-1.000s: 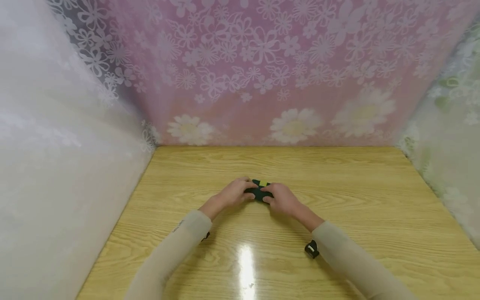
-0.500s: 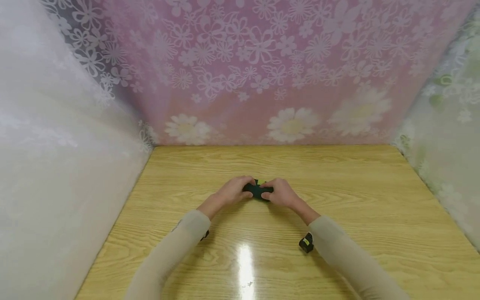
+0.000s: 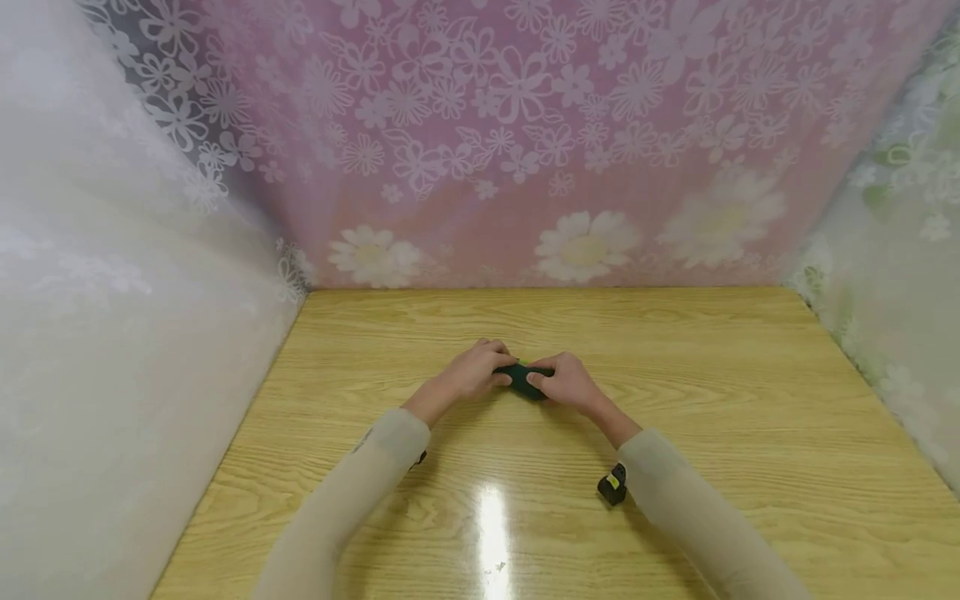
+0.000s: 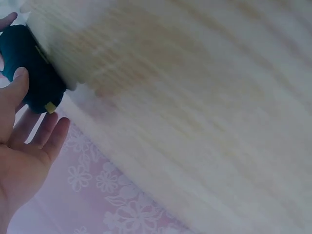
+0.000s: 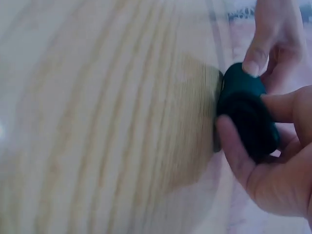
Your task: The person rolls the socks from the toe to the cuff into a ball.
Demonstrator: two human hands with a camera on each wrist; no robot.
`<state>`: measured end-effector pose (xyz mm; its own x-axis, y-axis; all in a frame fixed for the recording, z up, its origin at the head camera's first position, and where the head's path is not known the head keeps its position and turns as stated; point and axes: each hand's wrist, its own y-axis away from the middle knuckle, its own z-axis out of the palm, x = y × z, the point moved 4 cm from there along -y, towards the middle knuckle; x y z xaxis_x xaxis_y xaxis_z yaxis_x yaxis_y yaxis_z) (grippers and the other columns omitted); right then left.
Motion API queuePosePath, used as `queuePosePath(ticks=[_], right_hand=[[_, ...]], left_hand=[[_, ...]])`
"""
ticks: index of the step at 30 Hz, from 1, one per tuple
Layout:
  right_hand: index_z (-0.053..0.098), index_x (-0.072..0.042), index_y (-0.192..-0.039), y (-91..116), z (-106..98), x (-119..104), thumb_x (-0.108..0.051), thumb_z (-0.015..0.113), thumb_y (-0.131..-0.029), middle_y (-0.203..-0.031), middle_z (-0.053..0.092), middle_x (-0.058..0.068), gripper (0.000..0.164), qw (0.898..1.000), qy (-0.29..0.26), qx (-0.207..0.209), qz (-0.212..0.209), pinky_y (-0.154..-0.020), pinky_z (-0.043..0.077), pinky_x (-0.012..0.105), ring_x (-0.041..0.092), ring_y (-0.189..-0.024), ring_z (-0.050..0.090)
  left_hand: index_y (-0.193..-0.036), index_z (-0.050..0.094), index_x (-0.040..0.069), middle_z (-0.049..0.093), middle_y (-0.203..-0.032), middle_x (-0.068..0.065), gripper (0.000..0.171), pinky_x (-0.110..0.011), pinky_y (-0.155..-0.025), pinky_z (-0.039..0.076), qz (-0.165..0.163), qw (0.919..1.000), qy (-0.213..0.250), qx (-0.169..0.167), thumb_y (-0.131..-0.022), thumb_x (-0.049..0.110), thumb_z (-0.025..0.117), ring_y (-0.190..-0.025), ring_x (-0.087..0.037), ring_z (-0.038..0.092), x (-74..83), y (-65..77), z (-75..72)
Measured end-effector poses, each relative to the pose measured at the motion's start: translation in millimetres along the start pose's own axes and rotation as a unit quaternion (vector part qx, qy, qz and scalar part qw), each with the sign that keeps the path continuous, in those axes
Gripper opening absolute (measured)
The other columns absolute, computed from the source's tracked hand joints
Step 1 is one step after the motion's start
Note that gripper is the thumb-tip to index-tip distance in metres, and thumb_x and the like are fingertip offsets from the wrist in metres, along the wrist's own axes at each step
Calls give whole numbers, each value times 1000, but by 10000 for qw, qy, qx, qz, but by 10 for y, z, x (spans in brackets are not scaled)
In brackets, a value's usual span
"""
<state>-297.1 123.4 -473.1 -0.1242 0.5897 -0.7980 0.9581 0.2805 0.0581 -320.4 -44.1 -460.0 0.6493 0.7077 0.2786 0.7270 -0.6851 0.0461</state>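
A dark green cloth roll lies between both hands over the wooden table. Its coiled end shows in the right wrist view, and a small yellow patch marks its edge in the left wrist view. My left hand grips one end, thumb on the near side and fingers behind it. At the other end my right hand pinches the roll between thumb and fingers. Part of the far side is hidden behind the fingers.
The wood-grain table meets a pink flowered curtain at the back. Pale sheets hang at the left and the right. A black wrist camera sits below the right sleeve.
The cloth's loose back part with the yellow patch has been rolled in, so less yellow shows. Both hands have shifted their hold slightly, and the roll now slants down to the right.
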Motion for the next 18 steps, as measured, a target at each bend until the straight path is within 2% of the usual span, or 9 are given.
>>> queuePosePath(ticks=[2, 3, 5, 8, 10, 18], right_hand=[[70, 4, -118, 43, 0, -59, -16, 61, -98, -109, 70, 22, 29, 9963, 762, 240, -325, -71, 55, 37, 27, -85, 67], [70, 3, -118, 69, 6, -94, -17, 62, -98, -108, 70, 21, 29, 9909, 1192, 374, -493, -73, 55, 39, 29, -87, 66], [69, 1, -119, 122, 31, -158, -22, 65, -97, -111, 67, 19, 33, 9741, 2071, 551, -725, -78, 55, 43, 31, -95, 64], [65, 0, -124, 183, 69, -213, -28, 68, -96, -114, 60, 20, 40, 9500, 2929, 580, -910, -77, 56, 47, 34, -100, 59], [64, 0, -127, 195, 83, -213, -29, 68, -96, -115, 59, 20, 43, 9423, 3161, 544, -963, -78, 56, 47, 35, -102, 58], [65, 3, -127, 106, 75, -100, -26, 63, -99, -113, 62, 20, 40, 9425, 3158, 473, -982, -79, 56, 46, 34, -100, 62]], left_hand=[[-139, 59, 14, 54, -136, -6, 41, -36, -97, 49, 30, 9998, -115, -129, -101, 29, 57, -124, -25, 49, 26, -20, -6], [-139, 59, 14, 54, -136, -7, 40, -36, -97, 49, 33, 9997, -155, -191, -102, 29, 56, -124, -26, 49, 36, -31, -8], [-137, 60, 15, 53, -137, -7, 38, -36, -97, 49, 7, 9994, -172, -295, -103, 28, 54, -125, -26, 49, 53, -46, -13], [-136, 60, 17, 52, -139, -7, 35, -37, -95, 50, -112, 9989, -186, -410, -104, 28, 50, -126, -26, 48, 63, -68, -13], [-138, 59, 17, 52, -139, -7, 37, -37, -96, 50, -196, 9985, -228, -458, -105, 28, 48, -127, -26, 48, 68, -89, -6], [-144, 53, 16, 51, -140, -9, 40, -40, -98, 49, -319, 9954, -689, -590, -108, 29, 41, -128, -29, 46, 105, -182, 40]])
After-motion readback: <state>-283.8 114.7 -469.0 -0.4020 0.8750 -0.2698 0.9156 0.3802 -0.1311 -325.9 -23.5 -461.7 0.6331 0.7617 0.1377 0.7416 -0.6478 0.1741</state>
